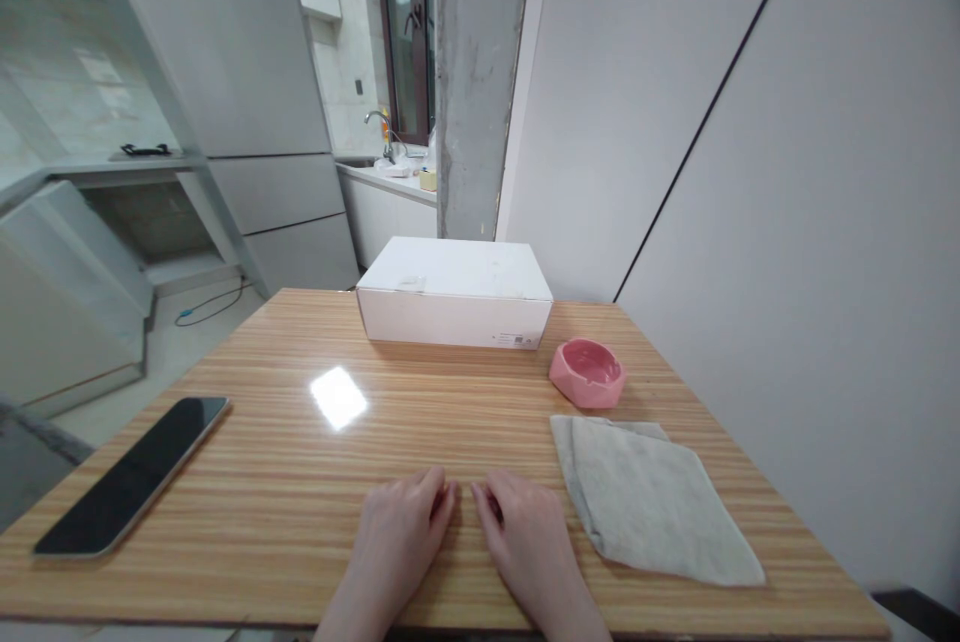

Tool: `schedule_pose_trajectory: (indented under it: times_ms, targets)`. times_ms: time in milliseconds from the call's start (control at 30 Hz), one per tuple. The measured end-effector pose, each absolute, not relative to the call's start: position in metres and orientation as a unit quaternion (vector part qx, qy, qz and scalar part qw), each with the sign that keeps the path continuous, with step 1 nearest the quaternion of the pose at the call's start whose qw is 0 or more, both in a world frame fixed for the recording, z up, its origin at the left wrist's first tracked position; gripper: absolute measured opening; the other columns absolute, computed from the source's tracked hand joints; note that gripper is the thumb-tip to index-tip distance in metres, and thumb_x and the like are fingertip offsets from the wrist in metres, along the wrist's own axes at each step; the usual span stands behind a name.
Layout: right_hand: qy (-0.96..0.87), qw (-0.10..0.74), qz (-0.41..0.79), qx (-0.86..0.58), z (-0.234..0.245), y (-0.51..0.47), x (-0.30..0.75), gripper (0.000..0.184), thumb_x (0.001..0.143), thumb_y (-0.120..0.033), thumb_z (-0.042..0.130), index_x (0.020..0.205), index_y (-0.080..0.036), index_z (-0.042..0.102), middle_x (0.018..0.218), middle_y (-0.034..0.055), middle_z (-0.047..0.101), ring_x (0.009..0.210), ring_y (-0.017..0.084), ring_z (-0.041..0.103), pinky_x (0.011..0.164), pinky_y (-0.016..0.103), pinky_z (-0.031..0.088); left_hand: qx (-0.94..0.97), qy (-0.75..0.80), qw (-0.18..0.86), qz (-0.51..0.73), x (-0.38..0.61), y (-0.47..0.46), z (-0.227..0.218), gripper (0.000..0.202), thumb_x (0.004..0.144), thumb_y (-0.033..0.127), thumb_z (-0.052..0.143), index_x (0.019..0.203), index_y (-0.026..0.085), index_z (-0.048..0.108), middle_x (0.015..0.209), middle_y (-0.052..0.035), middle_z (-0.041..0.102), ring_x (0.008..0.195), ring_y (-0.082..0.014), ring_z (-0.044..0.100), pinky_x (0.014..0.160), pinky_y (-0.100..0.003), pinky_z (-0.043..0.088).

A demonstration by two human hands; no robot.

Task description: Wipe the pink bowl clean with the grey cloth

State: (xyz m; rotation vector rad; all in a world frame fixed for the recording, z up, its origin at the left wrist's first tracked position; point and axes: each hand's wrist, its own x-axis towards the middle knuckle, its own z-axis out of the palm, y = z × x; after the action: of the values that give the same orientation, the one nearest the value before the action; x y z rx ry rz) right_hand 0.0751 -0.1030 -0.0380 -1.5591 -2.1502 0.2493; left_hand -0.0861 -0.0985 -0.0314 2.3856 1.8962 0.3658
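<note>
My left hand (401, 527) and my right hand (525, 527) rest palm down side by side on the wooden table (285, 482), near its front edge. The fingers lie loosely curled on the wood, fingertips almost touching each other, and neither hand holds anything. A folded grey cloth (649, 497) lies just to the right of my right hand. Beyond the cloth sits a small pink faceted dish (587, 372). A closed white cardboard box (454, 294) stands at the far middle of the table.
A dark phone (135, 474) lies face up at the table's left edge. A white wall runs along the right. Behind the table stand a refrigerator (240, 92), a concrete pillar (480, 72) and a kitchen counter with a tap (379, 122).
</note>
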Motion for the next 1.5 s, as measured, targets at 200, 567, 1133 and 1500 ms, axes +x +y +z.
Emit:
schedule_pose_trajectory:
  times_ms: [200, 567, 1133, 1500]
  targets:
    - [-0.784, 0.237, 0.082, -0.568, -0.0365, -0.1036, 0.0754, 0.024, 0.093, -0.022, 0.044, 0.070, -0.021, 0.052, 0.067, -0.0011, 0.060, 0.061, 0.015, 0.056, 0.058, 0.027, 0.025, 0.775, 0.618, 0.035, 0.123, -0.0868, -0.1000, -0.0332, 0.030, 0.094, 0.029, 0.038, 0.073, 0.023, 0.059, 0.067, -0.0006, 0.069, 0.063, -0.0195, 0.067, 0.053, -0.028, 0.033]
    - [-0.783, 0.242, 0.080, -0.567, -0.0349, -0.1038, 0.0755, 0.024, 0.092, -0.020, 0.044, 0.070, -0.021, 0.052, 0.067, -0.0010, 0.060, 0.062, 0.015, 0.056, 0.058, 0.027, 0.025, 0.776, 0.618, 0.037, 0.119, -0.0858, -0.1008, -0.0286, 0.030, 0.094, 0.028, 0.038, 0.073, 0.022, 0.059, 0.067, -0.0008, 0.069, 0.064, -0.0182, 0.066, 0.054, -0.027, 0.034]
    - [-0.781, 0.243, 0.079, -0.569, -0.0345, -0.1050, 0.0751, 0.024, 0.092, -0.020, 0.044, 0.069, -0.021, 0.052, 0.067, -0.0011, 0.061, 0.061, 0.015, 0.056, 0.058, 0.027, 0.026, 0.777, 0.617, 0.043, 0.116, -0.0853, -0.0996, -0.0277, 0.030, 0.094, 0.028, 0.037, 0.073, 0.023, 0.058, 0.068, 0.0000, 0.069, 0.065, -0.0199, 0.067, 0.055, -0.028, 0.036]
    - [-0.783, 0.234, 0.080, -0.571, -0.0335, -0.1043, 0.0751, 0.024, 0.092, -0.020, 0.045, 0.069, -0.021, 0.053, 0.067, -0.0010, 0.061, 0.061, 0.015, 0.056, 0.057, 0.027, 0.025, 0.786, 0.609, 0.041, 0.101, -0.0871, -0.1001, -0.0274, 0.027, 0.094, 0.027, 0.037, 0.077, 0.022, 0.058, 0.070, -0.0012, 0.070, 0.066, -0.0196, 0.067, 0.056, -0.026, 0.037]
